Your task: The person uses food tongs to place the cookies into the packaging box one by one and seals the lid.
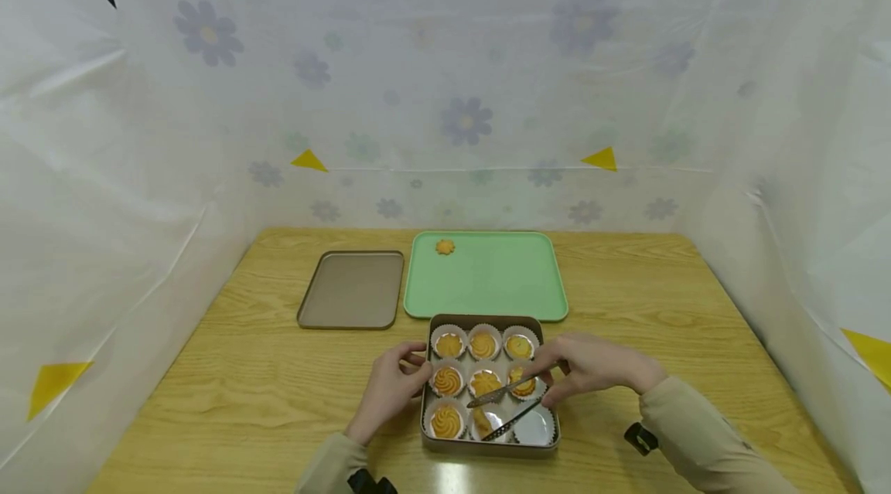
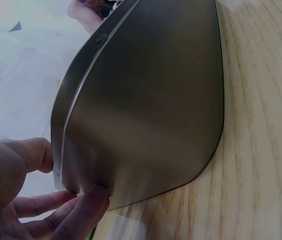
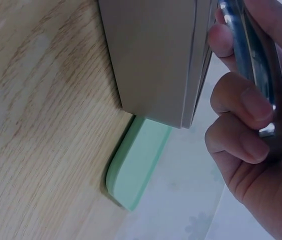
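A square metal baking tin point(image 1: 490, 448) holds rows of white paper cups, most with a swirled or flower-shaped cookie point(image 1: 446, 421). My left hand point(image 1: 391, 387) grips the tin's left wall, thumb at the rim and fingers against the outside, as the left wrist view shows. In my right hand point(image 1: 592, 365) is a pair of metal tongs point(image 1: 513, 420), its two arms spread over the front of the tin. Their tips reach the front middle cup, either side of a cookie point(image 1: 482, 423) seen partly on edge. The front right paper cup point(image 1: 534, 426) has no cookie in it.
Behind the tin lies a green tray point(image 1: 487, 277) with one small flower-shaped cookie point(image 1: 445, 247) near its back left. Left of that is a flat brown tray point(image 1: 353, 289). White patterned sheeting point(image 1: 466, 92) encloses the wooden table point(image 1: 244, 370) at the back and sides.
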Demonstrator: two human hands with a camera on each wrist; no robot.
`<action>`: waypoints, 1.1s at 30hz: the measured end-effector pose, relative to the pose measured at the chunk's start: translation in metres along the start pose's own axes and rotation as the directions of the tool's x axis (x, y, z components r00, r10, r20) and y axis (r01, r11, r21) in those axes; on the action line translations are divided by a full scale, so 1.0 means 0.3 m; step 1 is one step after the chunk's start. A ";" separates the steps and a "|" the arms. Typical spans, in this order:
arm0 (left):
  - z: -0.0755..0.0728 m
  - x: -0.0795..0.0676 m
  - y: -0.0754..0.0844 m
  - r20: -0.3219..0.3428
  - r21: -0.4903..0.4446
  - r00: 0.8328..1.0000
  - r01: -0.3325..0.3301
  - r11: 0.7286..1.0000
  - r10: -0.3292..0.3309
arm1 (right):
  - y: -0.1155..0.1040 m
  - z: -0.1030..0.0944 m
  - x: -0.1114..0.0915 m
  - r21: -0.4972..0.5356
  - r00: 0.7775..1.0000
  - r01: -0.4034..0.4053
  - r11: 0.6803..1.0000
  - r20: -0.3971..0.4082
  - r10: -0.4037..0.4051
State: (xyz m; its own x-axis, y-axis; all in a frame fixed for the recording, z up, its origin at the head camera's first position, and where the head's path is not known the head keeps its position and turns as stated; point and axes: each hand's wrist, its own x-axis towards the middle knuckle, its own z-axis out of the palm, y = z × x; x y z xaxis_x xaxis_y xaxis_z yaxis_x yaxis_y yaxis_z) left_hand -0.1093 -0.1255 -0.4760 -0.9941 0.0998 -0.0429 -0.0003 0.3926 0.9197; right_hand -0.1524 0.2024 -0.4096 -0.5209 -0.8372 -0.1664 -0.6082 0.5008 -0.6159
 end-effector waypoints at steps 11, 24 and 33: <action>-0.001 0.000 0.004 -0.009 0.026 1.000 -0.005 1.000 0.005 | -0.001 0.009 0.026 0.025 0.998 0.054 0.998 0.021 -0.055; -0.001 0.002 0.003 -0.013 0.031 1.000 -0.004 1.000 0.005 | -0.014 0.001 0.006 -0.008 1.000 0.021 1.000 -0.002 -0.021; 0.002 -0.001 0.003 -0.015 0.012 1.000 0.002 1.000 -0.002 | -0.027 -0.007 -0.004 -0.008 1.000 0.016 1.000 -0.016 -0.016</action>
State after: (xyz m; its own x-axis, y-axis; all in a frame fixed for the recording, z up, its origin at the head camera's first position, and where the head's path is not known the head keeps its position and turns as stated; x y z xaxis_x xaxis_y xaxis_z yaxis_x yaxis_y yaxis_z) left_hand -0.1090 -0.1246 -0.4753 -0.9956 0.0851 -0.0383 -0.0007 0.4041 0.9147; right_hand -0.1482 0.1997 -0.4028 -0.5203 -0.8418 -0.1441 -0.6213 0.4888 -0.6124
